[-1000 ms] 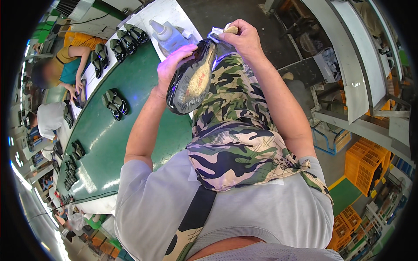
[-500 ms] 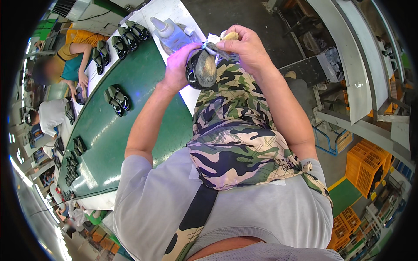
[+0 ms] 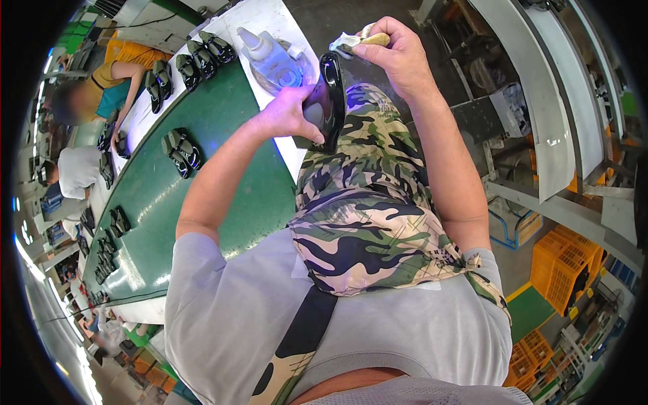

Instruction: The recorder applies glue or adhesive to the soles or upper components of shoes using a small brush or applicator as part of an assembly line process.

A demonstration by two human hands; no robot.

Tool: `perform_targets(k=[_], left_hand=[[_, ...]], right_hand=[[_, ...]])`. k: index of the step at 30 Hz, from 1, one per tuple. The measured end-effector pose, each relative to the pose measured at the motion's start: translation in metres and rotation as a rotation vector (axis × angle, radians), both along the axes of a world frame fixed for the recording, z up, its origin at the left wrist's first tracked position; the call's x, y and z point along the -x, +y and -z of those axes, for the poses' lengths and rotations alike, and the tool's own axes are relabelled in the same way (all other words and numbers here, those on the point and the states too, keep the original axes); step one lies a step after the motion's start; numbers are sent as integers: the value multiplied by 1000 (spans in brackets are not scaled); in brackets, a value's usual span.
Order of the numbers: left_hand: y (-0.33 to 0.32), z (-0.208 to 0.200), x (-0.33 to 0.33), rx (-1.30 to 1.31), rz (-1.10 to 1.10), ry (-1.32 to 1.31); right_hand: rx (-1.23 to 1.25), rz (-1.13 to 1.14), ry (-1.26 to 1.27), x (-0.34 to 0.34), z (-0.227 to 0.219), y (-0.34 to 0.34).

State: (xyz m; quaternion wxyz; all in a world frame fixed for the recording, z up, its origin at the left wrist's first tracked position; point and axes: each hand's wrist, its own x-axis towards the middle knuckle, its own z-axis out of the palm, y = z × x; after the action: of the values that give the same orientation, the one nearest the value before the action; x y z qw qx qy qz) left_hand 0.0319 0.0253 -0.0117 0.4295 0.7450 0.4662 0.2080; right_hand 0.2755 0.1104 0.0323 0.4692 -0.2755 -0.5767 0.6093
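My left hand (image 3: 290, 116) grips a glossy black shoe (image 3: 331, 101), its thumb near the lower end and its fingers hidden behind. The shoe stands on edge with its shiny side toward my right. Up and to the right of it, my right hand (image 3: 399, 57) pinches a crumpled whitish cloth (image 3: 346, 42) with a dark patch, together with a yellowish pad-like piece (image 3: 376, 40). Cloth and shoe are slightly apart. Just beyond my left hand, a clear squeeze bottle (image 3: 271, 57) with a pointed nozzle stands in a round dish (image 3: 307, 73) on the white table edge.
Pairs of black shoes (image 3: 181, 152) rest on the green belt (image 3: 223, 196) to my left; more shoes (image 3: 206, 57) line its far white ledge. A co-worker (image 3: 111, 88) handles shoes across the belt. Metal racks (image 3: 540, 101) and orange crates (image 3: 567, 263) stand on my right.
The shoe has turned in my left hand, from its sole showing to its glossy side. My right hand has drawn the cloth up and to the right, away from the shoe.
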Motion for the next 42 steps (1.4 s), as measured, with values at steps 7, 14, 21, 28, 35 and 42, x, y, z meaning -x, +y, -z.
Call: perform_targets(k=[7, 14, 21, 28, 35, 42], left_hand=[[-1, 11, 4, 223, 29, -130], [-3, -2, 1, 629, -49, -524], [-3, 17, 8, 738, -155, -653], [-1, 32, 11, 808, -270, -819], [3, 40, 11, 721, -415, -1005], [0, 58, 14, 655, -438, -1146]], right_hand=[[25, 16, 69, -2, 16, 6], [-71, -93, 16, -1, 29, 1], [-4, -157, -62, 2, 43, -15], [35, -220, -66, 3, 60, -28], [52, -280, -187, -13, 61, -35], [70, -301, -79, -36, 59, -41]])
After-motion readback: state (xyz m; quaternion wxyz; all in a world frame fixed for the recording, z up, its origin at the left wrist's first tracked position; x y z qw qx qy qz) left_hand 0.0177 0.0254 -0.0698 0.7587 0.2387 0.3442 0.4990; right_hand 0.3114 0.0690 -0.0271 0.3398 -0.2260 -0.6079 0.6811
